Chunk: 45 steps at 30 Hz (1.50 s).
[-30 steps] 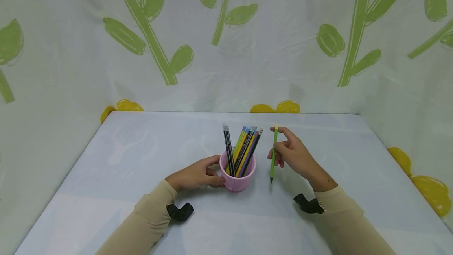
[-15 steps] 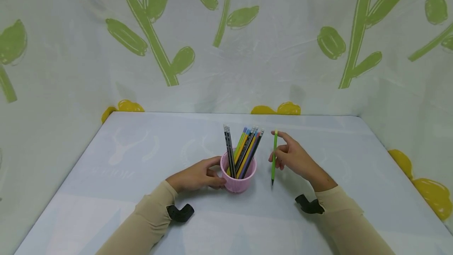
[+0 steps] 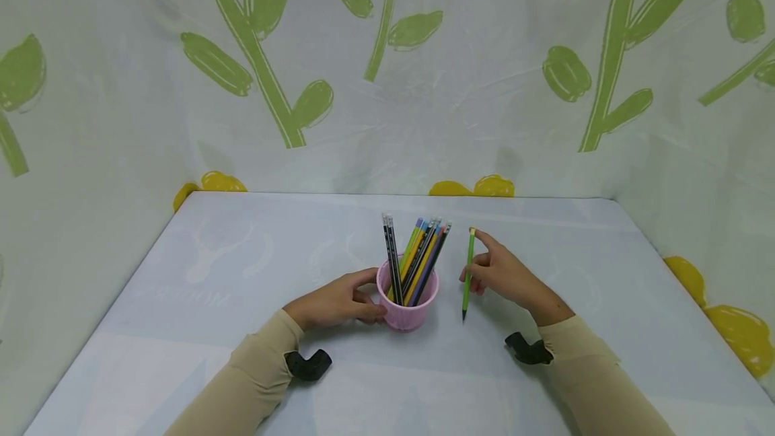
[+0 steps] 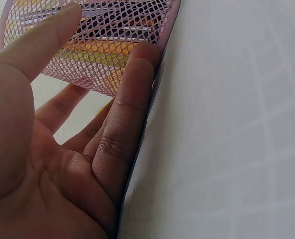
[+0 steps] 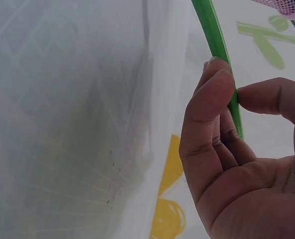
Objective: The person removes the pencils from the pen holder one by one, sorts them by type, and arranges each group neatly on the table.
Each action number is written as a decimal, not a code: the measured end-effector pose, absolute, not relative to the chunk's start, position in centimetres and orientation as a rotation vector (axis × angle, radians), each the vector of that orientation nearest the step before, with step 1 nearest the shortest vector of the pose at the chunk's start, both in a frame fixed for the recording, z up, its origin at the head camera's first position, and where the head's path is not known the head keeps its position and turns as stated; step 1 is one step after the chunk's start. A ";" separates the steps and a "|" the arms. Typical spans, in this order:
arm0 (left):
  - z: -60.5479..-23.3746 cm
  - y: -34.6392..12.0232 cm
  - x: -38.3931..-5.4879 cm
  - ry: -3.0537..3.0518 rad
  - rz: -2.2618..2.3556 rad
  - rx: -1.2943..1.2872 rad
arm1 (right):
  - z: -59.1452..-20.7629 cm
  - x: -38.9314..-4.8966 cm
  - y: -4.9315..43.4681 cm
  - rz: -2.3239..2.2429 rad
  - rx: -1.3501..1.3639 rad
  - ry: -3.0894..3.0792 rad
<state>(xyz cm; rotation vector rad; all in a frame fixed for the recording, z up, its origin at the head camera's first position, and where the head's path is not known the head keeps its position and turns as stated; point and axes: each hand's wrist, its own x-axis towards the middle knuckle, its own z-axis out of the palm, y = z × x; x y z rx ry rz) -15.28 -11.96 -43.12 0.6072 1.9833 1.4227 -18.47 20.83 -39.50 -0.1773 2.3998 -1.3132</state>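
With fingers (image 5: pixel 207 109) of right hand (image 3: pixel 505 278) pinches slender green pencil (image 3: pixel 466 295), with left hand (image 3: pixel 331 300) grips pink mesh cup (image 3: pixel 407 318); likely pre-insertion, needing leftward lift next.

The pink cup (image 3: pixel 407 317) hides the lower ends of the pencils (image 3: pixel 418 256) in the head view; the left wrist view's top edge cuts off the cup; the right wrist view's top edge crops the green pencil (image 5: pixel 216 37), its right edge the right hand (image 5: pixel 252 184); the lettering (image 3: pixel 212 297) on the table (image 3: pixel 369 375) is too faint to read.
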 end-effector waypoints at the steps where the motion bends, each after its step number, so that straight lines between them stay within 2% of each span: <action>1: -43.1 -12.0 -15.3 1.986 1.420 0.602 | -39.6 -18.5 20.9 -1.307 -0.177 2.399; 45: -43.4 -12.0 -15.4 1.971 1.438 0.610 | -41.0 -18.4 20.6 -1.056 -0.112 2.448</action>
